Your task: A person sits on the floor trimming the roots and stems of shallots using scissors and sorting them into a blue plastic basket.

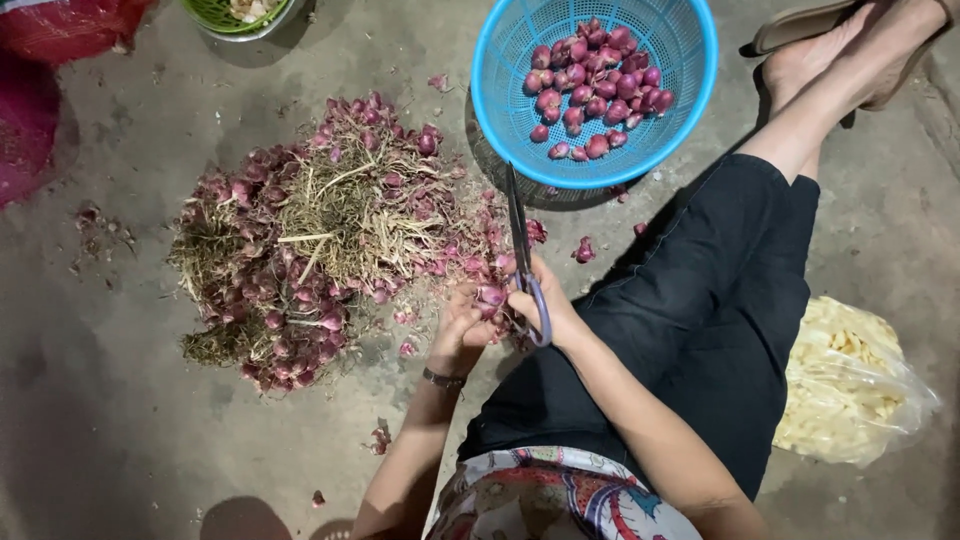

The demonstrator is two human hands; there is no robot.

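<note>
My left hand (460,325) grips a small red shallot (491,295) at the near edge of a big heap of untrimmed shallots (320,235) with dry stalks and roots on the concrete floor. My right hand (550,305) holds a pair of scissors (522,255) by their purple handles, blades pointing away toward the blue basket, right beside the shallot. A round blue plastic basket (690,90) beyond my hands holds several trimmed purple-red shallots (598,85).
My leg in dark trousers (720,300) stretches right, the foot in a sandal (800,25) at the top. A clear bag of pale peeled pieces (850,385) lies at right. A green basket (235,15) and red sacks (55,30) sit at top left. Shallot skins litter the floor.
</note>
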